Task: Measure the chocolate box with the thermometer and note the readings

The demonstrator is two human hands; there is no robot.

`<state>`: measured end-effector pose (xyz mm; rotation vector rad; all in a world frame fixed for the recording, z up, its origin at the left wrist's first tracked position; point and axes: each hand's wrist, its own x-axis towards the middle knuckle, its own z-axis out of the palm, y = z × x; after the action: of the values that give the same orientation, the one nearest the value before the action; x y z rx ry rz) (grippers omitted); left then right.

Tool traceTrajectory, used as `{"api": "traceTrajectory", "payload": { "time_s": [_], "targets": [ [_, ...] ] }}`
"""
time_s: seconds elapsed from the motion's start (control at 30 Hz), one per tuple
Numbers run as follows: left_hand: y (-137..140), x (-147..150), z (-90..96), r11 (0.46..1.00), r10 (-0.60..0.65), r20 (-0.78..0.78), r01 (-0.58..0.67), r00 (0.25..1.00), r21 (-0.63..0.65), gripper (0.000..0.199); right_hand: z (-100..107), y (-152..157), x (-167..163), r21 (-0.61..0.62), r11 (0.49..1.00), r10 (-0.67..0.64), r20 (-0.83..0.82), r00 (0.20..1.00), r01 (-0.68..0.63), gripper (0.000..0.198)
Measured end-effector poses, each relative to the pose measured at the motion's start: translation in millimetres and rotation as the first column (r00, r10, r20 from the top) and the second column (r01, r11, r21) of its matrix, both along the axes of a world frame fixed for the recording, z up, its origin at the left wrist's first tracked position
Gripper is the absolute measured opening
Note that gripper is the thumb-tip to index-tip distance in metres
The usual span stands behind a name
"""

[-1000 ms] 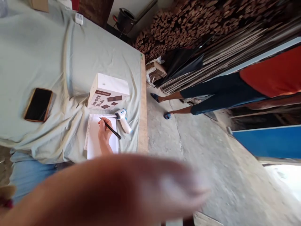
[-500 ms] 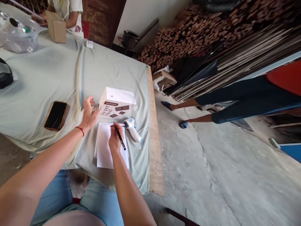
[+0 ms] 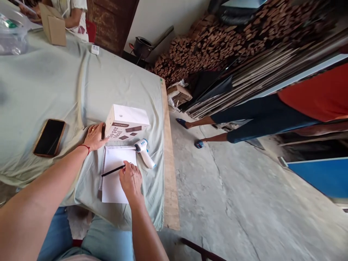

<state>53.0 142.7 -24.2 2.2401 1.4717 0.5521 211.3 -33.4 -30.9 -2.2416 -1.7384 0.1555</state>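
Note:
My right hand [image 3: 131, 178] holds a black pen [image 3: 112, 170] in a pinch above a white notepad [image 3: 115, 192]. The pen's free end points left across the sheet. Beside the left face of a white "Super Meal" box [image 3: 130, 116] rests my left hand [image 3: 95, 137], with a red cord on the wrist and a ring on one finger. Its fingers are bent, its thumb lies by the box's lower corner, and something dark shows between thumb and fingers; its kind is unclear. A white and blue infrared thermometer [image 3: 144, 153] lies right of the notepad, its nose at the page's top.
A phone [image 3: 49, 137] lies left on the cloth-covered table [image 3: 54, 90]. A cardboard box [image 3: 56, 30], a small white box [image 3: 95, 49] and a clear plastic tub [image 3: 12, 40] are farther back. One person sits there; another stands right, near stacked wood [image 3: 185, 47].
My left hand has come down against the box's left side, its fingers now bent. My right hand has turned, so the pen points left. The view has shifted right.

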Motion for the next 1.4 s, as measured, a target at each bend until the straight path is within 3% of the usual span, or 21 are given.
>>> {"api": "traceTrajectory", "payload": {
  "time_s": [0.07, 0.13, 0.23, 0.3, 0.37, 0.5, 0.57, 0.67, 0.77, 0.83, 0.97, 1.07, 1.23, 1.4],
  "targets": [
    [-0.7, -2.3, -1.5, 1.0, 0.007, 0.054, -0.007, 0.999, 0.002, 0.069, -2.4, 0.4, 4.6, 0.016, 1.0, 0.007, -0.067, 0.998, -0.006, 0.034],
    [-1.5, -4.5, -2.7, 0.999, 0.029, 0.132, -0.031, 0.991, 0.01, 0.061, -4.7, 4.2, 18.0, 0.141, 0.989, -0.02, -0.146, 0.989, 0.04, 0.034],
    [-1.7, -6.0, -3.6, 0.997, 0.057, 0.205, -0.066, 0.977, 0.037, 0.056, -7.2, 16.9, 49.2, 0.331, 0.912, -0.2, -0.162, 0.966, 0.244, 0.045],
    [-1.3, -5.9, -3.9, 0.996, 0.061, 0.199, -0.074, 0.978, 0.058, 0.056, -7.7, 28.0, 71.4, 0.268, 0.912, -0.288, -0.124, 0.95, 0.311, 0.052],
    [-0.9, -5.5, -3.9, 0.995, 0.064, 0.168, -0.076, 0.984, 0.067, 0.057, -6.4, 38.7, 90.0, 0.147, 0.939, -0.293, -0.128, 0.948, 0.31, 0.046],
    [-1.2, -4.4, -2.5, 0.994, 0.076, 0.092, -0.083, 0.993, 0.073, 0.059, 2.5, 50.3, 107.7, -0.036, 0.945, -0.317, -0.34, 0.885, 0.325, 0.032],
    [-1.5, -4.0, -0.7, 0.994, 0.072, 0.064, -0.077, 0.995, 0.083, 0.06, 8.4, 49.8, 104.5, -0.013, 0.943, -0.286, -0.538, 0.793, 0.332, 0.033],
    [-2.0, -3.6, 3.4, 0.995, 0.052, 0.039, -0.055, 0.998, 0.083, 0.063, 15.6, 46.2, 86.8, 0.151, 0.932, -0.072, -0.815, 0.575, 0.331, 0.04],
    [-2.0, -4.0, 7.1, 0.997, 0.034, 0.03, -0.037, 0.999, 0.075, 0.066, 19.2, 46.7, 62.8, 0.262, 0.942, 0.188, -0.929, 0.318, 0.209, 0.043],
    [-1.7, -4.6, 8.3, 0.997, 0.019, 0.028, -0.021, 0.999, 0.072, 0.067, 19.4, 49.7, 48.8, 0.275, 0.957, 0.251, -0.944, 0.215, 0.09, 0.041],
    [-1.1, -5.4, 7.8, 0.998, 0.017, 0.0, -0.017, 1.0, 0.057, 0.067, 16.9, 55.2, 31.4, 0.213, 0.977, 0.213, -0.965, 0.154, -0.023, 0.038],
    [-1.4, -5.2, 7.7, 0.998, 0.029, -0.012, -0.029, 0.999, 0.058, 0.068, 15.0, 57.0, 25.4, 0.201, 0.98, 0.2, -0.972, 0.126, -0.009, 0.036],
    [-2.2, -4.1, 9.9, 0.998, 0.019, 0.002, -0.019, 1.0, 0.059, 0.068, 13.4, 57.5, 19.9, 0.176, 0.984, 0.17, -0.973, 0.154, 0.031, 0.037],
    [-2.8, -3.1, 12.6, 0.999, 0.021, -0.003, -0.021, 1.0, 0.048, 0.069, 12.2, 57.3, 17.1, 0.198, 0.979, 0.195, -0.979, 0.064, 0.048, 0.038]
  ]
}}
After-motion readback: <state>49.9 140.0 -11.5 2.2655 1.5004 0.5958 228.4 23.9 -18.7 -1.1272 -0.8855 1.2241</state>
